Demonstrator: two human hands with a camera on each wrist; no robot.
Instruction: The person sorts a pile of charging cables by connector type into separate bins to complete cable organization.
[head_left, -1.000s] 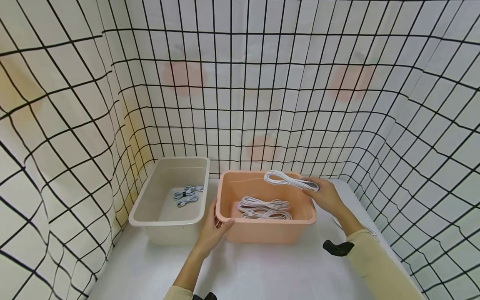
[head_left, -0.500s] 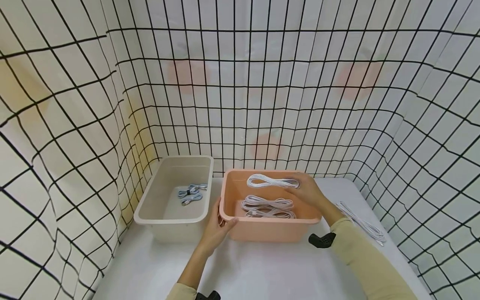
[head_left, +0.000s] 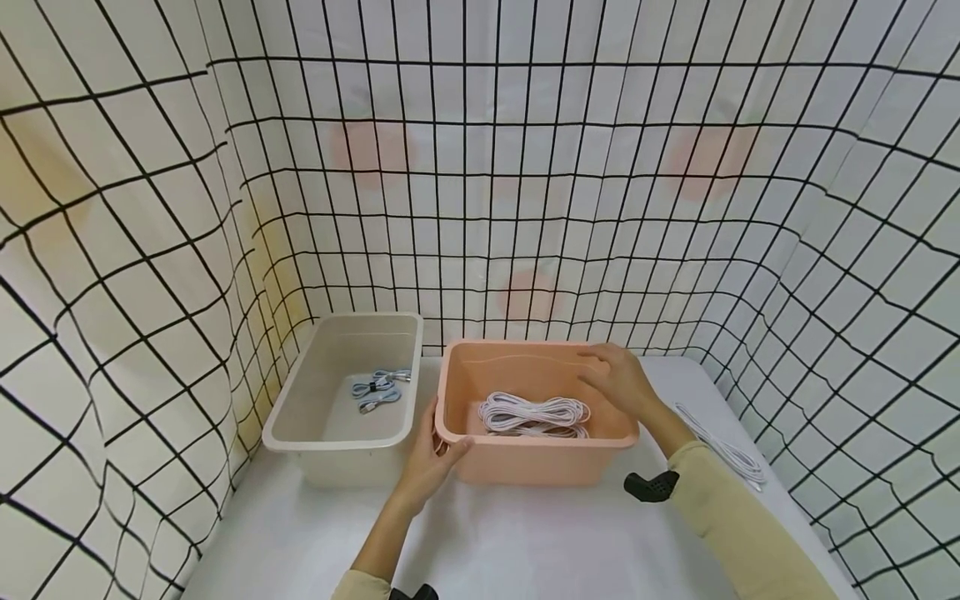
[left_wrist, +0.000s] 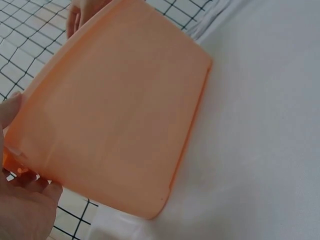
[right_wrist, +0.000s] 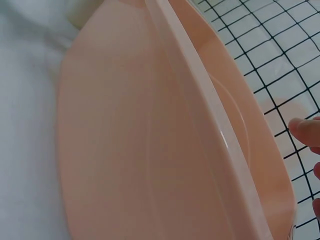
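Observation:
My left hand point(head_left: 429, 468) grips the near left corner of an orange plastic bin point(head_left: 534, 463). In the left wrist view its thumb lies at the rim and its fingers point(left_wrist: 35, 187) bend under the corner. Bundled white cables point(head_left: 534, 413) lie in a pile inside the bin. Over the bin's right side hovers my right hand point(head_left: 621, 385), fingers spread and holding nothing. Only a few of its fingertips point(right_wrist: 302, 131) show at the edge of the right wrist view.
A beige bin point(head_left: 337, 447) stands left of the orange one, with small bluish cables point(head_left: 377, 392) inside. Another bundled white cable point(head_left: 722, 450) lies on the white table point(head_left: 540, 542) at the right. Black netting point(head_left: 480, 175) over pale cloth surrounds the table.
My right hand carried a bundled white cable leftward over the orange bin and let it go. That cable now lies on the pile inside. My left hand stayed at the corner.

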